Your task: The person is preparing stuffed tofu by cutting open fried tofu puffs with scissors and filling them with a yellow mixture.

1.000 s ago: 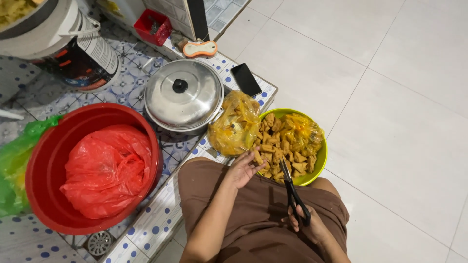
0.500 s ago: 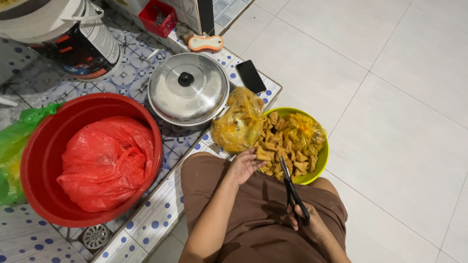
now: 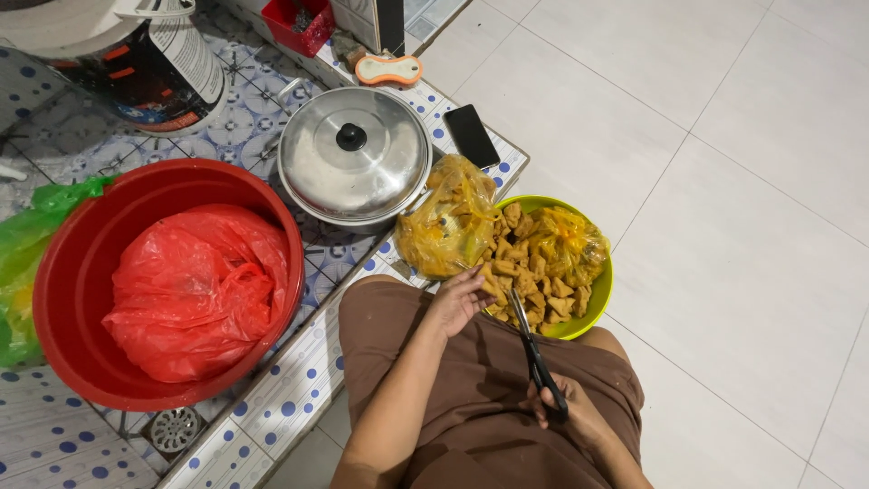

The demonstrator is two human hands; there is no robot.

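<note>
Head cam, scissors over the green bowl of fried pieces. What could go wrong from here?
1. The left hand holds a fried piece right beside the scissors blades, so the fingers could get nipped.
2. The green bowl sits at the knees, partly over the edge of the tiled step; a push might tip it onto the floor.
3. The yellow plastic bag leans on the bowl's rim and may slump into the cutting path.

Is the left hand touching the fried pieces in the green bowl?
Touching. The head view shows the left hand with its fingers closed on a fried piece at the green bowl edge, no gap visible.
</note>
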